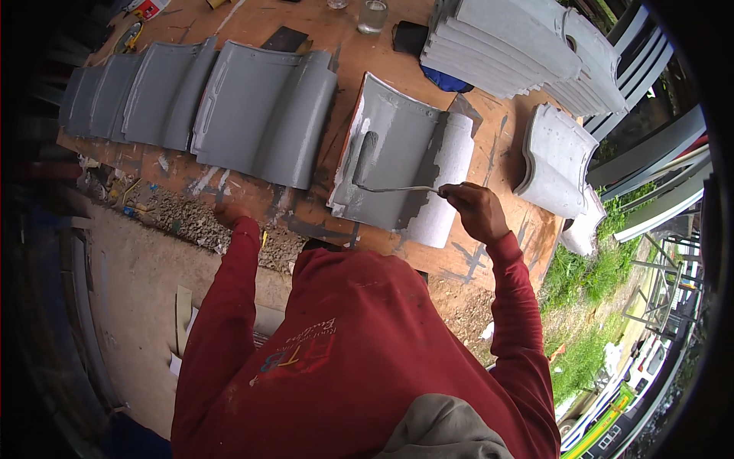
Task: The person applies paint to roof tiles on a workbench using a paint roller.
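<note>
My right hand (472,208) is closed round the handle end of a small paint roller (368,153). Its thin rod reaches left over a curved roof tile (405,126), and the grey roller head rests on the tile's left part. Wet-looking grey paint covers the tile's left and middle; the raised right side is still whitish, with a ragged paint edge between. An orange-brown strip shows along its left edge. My left hand (232,215) is at the table's near edge, fingers curled, with nothing visible in it. Beyond that hand lies a grey-painted tile (264,107).
More grey tiles (164,92) line the left of the brown, paint-streaked table (348,57). A stack of pale tiles (501,46) stands at the far right, with another pale pile (556,157) nearer. A glass jar (372,17) stands at the back.
</note>
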Available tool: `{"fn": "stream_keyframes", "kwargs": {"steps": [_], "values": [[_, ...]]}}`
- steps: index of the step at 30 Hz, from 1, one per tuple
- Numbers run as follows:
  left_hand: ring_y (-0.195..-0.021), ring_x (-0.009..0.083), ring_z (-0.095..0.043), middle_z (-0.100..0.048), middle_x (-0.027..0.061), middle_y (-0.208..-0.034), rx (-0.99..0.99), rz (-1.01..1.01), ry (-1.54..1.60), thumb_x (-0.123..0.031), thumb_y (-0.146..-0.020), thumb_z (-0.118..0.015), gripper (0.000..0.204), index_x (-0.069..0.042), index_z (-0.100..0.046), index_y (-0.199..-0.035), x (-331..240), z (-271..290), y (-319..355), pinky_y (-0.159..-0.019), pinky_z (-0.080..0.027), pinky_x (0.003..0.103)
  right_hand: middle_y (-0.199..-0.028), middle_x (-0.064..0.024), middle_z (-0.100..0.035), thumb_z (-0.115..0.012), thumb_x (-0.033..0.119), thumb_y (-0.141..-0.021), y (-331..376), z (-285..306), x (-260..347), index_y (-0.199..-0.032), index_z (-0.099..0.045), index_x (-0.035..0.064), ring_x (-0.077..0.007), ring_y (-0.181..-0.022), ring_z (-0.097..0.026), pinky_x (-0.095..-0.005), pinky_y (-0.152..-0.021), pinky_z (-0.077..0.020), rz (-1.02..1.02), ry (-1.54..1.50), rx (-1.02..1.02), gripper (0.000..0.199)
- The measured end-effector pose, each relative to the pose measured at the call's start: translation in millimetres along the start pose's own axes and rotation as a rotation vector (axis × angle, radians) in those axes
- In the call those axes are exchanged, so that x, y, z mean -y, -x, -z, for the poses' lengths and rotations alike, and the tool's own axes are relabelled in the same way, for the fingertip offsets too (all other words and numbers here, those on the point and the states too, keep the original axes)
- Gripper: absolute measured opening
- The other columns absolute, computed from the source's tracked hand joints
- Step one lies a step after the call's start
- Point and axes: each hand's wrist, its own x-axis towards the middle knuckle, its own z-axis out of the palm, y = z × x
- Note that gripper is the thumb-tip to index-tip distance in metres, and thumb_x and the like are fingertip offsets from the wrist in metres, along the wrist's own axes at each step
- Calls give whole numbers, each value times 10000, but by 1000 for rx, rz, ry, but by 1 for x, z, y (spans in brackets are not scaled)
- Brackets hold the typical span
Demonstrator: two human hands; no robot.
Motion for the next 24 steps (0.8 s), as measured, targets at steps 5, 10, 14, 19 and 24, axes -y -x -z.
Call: {"fn": "stream_keyframes", "kwargs": {"steps": [5,10,14,19,24], "values": [[-1117,456,-609,-615,309,-1233,17,-5,49,-351,-1070,-323,525,81,-599,-1184,-10,5,7,-920,-498,507,-832,-151,-727,-665,153,-913,-62,3,-27,-999,-758,43,-279,-719,-691,-368,-685,-528,-88,-115,-25,168],[-1131,453,-598,-599,312,-1253,12,-56,77,-358,-1075,-319,522,74,-587,-1195,-11,7,11,-926,-493,504,-817,-146,-725,-671,211,-904,-86,-2,-47,-1027,-762,51,-245,-702,-684,-369,-696,-524,-176,-95,186,221],[-1173,462,-581,-581,319,-1287,43,36,96,-372,-1076,-328,542,83,-568,-1246,-23,13,20,-970,-489,494,-806,-136,-721,-675,217,-907,-85,4,-56,-1031,-764,58,-233,-707,-679,-361,-691,-521,-208,-71,183,220],[-1198,474,-569,-575,328,-1303,43,44,149,-395,-1075,-318,580,92,-558,-1280,-35,16,29,-1005,-485,495,-841,-131,-734,-670,212,-919,-77,-1,-56,-1041,-768,67,-240,-733,-688,-368,-709,-528,-210,-9,177,213],[-1196,474,-574,-579,334,-1295,43,65,26,-418,-1073,-319,605,98,-562,-1277,-21,13,16,-1008,-478,505,-842,-139,-738,-664,210,-924,-65,-9,-57,-1053,-769,66,-238,-722,-693,-363,-711,-532,-263,-102,153,220]]}}
